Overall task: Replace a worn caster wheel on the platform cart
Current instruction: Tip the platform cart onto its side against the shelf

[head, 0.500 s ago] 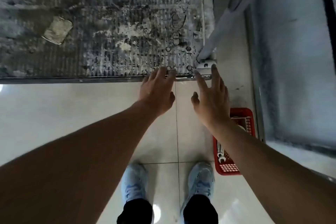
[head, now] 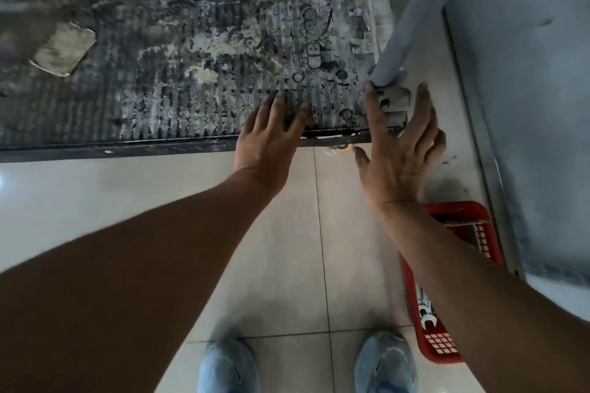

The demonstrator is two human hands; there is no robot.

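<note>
One platform cart (head: 191,89) stands deck-up on the tiled floor (head: 95,201), so its wheels are hidden underneath and it likely must be tipped to reach them. Both hands are at the cart's near right corner, apparently for that lift: the left hand (head: 268,140) over the near edge, the right hand (head: 399,156) by the handle's hinge bracket (head: 396,100), fingers (head: 372,108) spread wide, holding nothing. A red basket (head: 447,349) with a wrench (head: 426,313) waits on the floor just off that corner.

The right forearm (head: 479,281) hides much of the red basket (head: 443,346) and its wrench (head: 426,316).
</note>
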